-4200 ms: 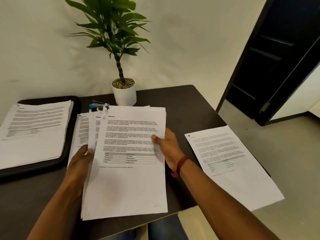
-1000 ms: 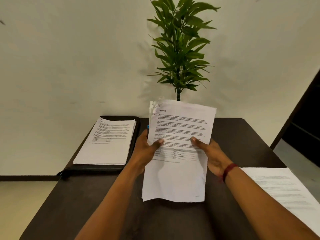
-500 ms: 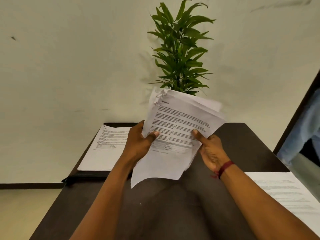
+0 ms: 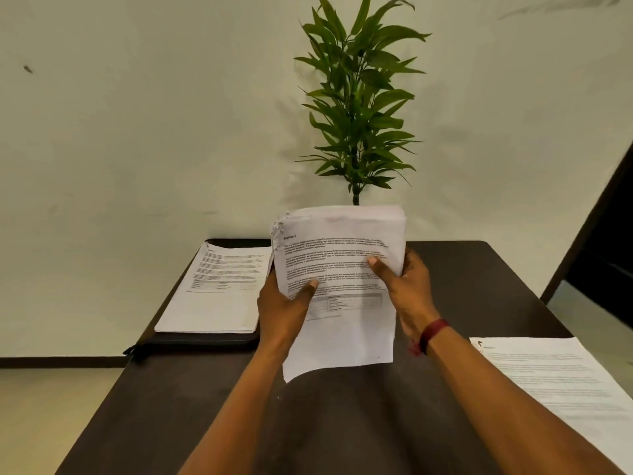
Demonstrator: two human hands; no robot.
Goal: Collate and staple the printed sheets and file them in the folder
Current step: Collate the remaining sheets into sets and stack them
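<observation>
I hold a bundle of printed sheets [image 4: 342, 265] upright above the dark table [image 4: 308, 423], its lower edge just over the tabletop. My left hand [image 4: 284, 313] grips its left side, thumb on the front page. My right hand [image 4: 407, 289] grips the right side, thumb across the text. The bundle's top left corner is crumpled, and its top bends backward. A black folder [image 4: 191, 339] lies at the table's back left with a stack of printed pages [image 4: 219, 289] on it. The stapler is hidden from view.
A potted green plant [image 4: 359, 108] rises behind the held bundle against the pale wall. Another printed sheet [image 4: 555, 392] lies at the table's right edge, partly overhanging. A dark door frame [image 4: 603, 214] stands at the far right.
The sheets lay fanned on the table four seconds ago; both hands have since lifted them upright. In the last half second the skewed bundle has squared up and straightened.
</observation>
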